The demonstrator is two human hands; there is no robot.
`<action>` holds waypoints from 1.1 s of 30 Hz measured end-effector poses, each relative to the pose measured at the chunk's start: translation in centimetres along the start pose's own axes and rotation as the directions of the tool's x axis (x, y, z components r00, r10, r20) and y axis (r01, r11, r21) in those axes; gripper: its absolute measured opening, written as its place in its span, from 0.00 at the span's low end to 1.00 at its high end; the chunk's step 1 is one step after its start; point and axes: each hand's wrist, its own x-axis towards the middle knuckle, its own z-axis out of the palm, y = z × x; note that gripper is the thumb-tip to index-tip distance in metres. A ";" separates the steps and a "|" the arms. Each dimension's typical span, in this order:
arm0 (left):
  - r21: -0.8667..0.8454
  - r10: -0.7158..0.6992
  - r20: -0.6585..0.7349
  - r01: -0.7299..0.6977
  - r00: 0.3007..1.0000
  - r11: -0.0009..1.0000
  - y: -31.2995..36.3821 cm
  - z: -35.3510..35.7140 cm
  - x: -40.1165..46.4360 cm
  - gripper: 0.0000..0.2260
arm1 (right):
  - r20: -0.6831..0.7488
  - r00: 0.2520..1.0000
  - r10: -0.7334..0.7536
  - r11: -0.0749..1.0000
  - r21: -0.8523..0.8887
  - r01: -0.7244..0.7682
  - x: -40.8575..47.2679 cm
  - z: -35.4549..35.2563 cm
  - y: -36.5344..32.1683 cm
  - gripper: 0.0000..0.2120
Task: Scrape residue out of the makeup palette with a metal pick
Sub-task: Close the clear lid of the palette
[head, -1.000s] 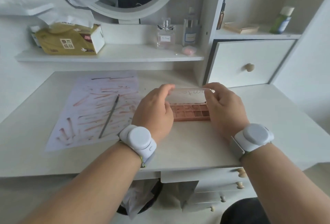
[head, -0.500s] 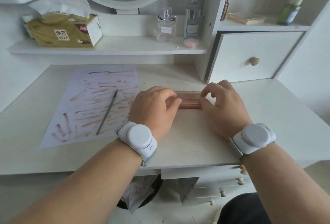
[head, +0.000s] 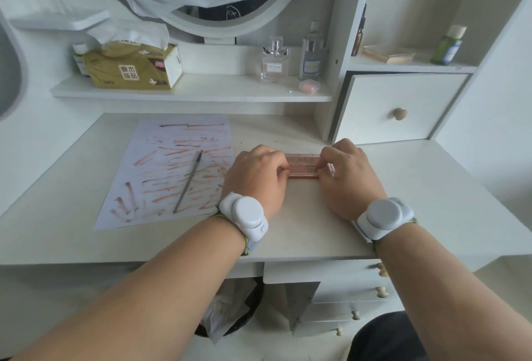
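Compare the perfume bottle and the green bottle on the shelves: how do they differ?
The perfume bottle is clear glass with pale pink liquid and a clear, winged stopper; the green bottle is tinted green with a plain whitish cap. The perfume bottle is squat and square, the green bottle slimmer. The perfume bottle stands on the lower shelf under the mirror; the green bottle sits higher, above the drawer. Both stand upright and carry a label.

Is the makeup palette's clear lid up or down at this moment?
Down, it seems. The palette lies flat on the desk, both hands' fingers pressing its ends, and no raised lid shows above it.
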 end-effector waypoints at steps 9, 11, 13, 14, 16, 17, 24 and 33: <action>0.007 -0.014 0.045 0.014 0.999 1.000 -0.2 0.3 0.0 0.09 | 0.051 0.996 -0.077 0.987 -0.137 0.083 -0.7 0.4 -1.4 0.07; -0.011 -0.026 0.063 0.027 0.998 1.000 -0.4 0.8 -0.3 0.11 | 0.076 0.995 -0.066 0.986 -0.148 0.077 -0.9 0.8 -1.0 0.08; -0.025 -0.037 0.076 0.039 0.996 0.999 -0.8 1.2 -0.3 0.13 | 0.100 0.993 -0.056 0.987 -0.145 0.071 -0.8 1.2 -0.8 0.08; -0.031 -0.069 0.099 0.072 0.993 0.997 -1.8 3.0 0.5 0.13 | 0.130 0.991 -0.045 0.988 -0.142 0.063 0.5 3.0 0.3 0.08; -0.025 -0.059 0.087 0.062 0.994 0.998 -1.8 2.6 0.5 0.13 | 0.139 0.989 -0.053 0.988 -0.139 0.072 0.6 2.6 0.4 0.09; -0.020 -0.041 0.074 0.042 0.996 0.999 -1.3 1.8 0.2 0.13 | 0.116 0.992 -0.052 0.988 -0.141 0.069 0.1 1.9 0.1 0.09; 0.132 -0.054 0.183 0.030 0.982 0.991 0.6 0.2 0.3 0.11 | 0.136 0.991 0.002 0.987 -0.160 0.020 0.1 1.1 -1.2 0.16; 0.178 -0.130 0.326 0.074 0.937 0.981 2.0 -1.4 1.3 0.09 | 0.243 0.968 0.062 0.979 -0.202 -0.012 0.8 -0.2 -2.1 0.18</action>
